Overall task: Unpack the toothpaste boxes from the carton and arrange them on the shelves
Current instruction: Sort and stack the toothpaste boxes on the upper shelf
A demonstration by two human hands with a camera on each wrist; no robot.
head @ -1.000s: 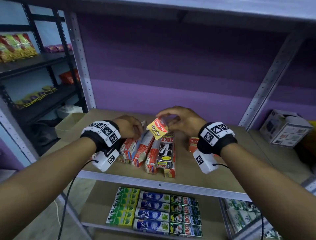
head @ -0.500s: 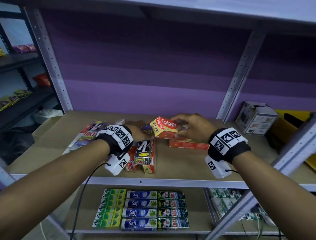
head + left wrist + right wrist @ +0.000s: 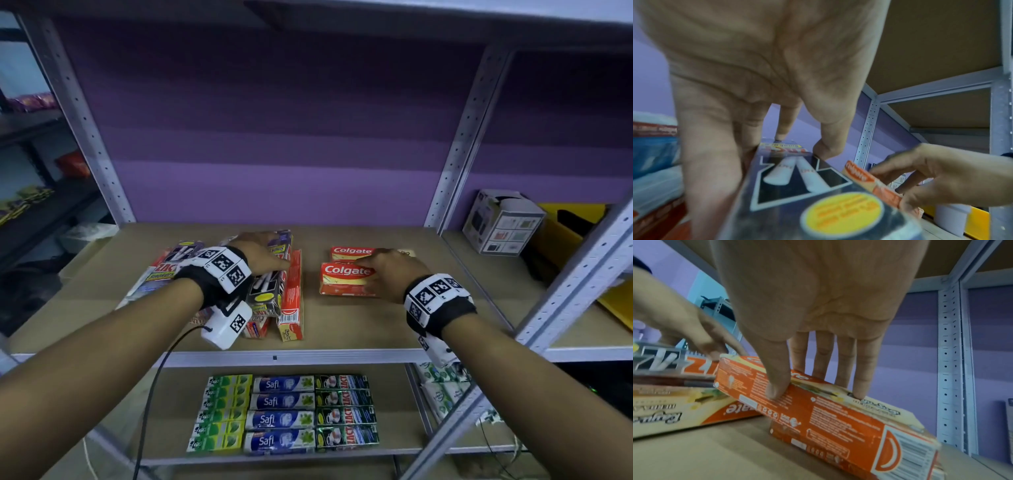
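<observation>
Sorting on the shelf [image 3: 346,329] is judged under way; a Colgate box [image 3: 346,279] is held in the right hand [image 3: 390,270] grip atop another; a dark Zact box [image 3: 797,186] is pinched by the left hand [image 3: 260,251]; squaring, then release, seems next.

back of shelf [image 3: 342,236]: bare board behind the boxes, easy reach
middle gap: open strip between the mixed pile [image 3: 274,291] and the Colgate boxes [image 3: 346,277]
right side: upright post [image 3: 455,144] blocks it
overhead: upper shelf [image 3: 342,10] caps it, but there's room above the boxes
</observation>
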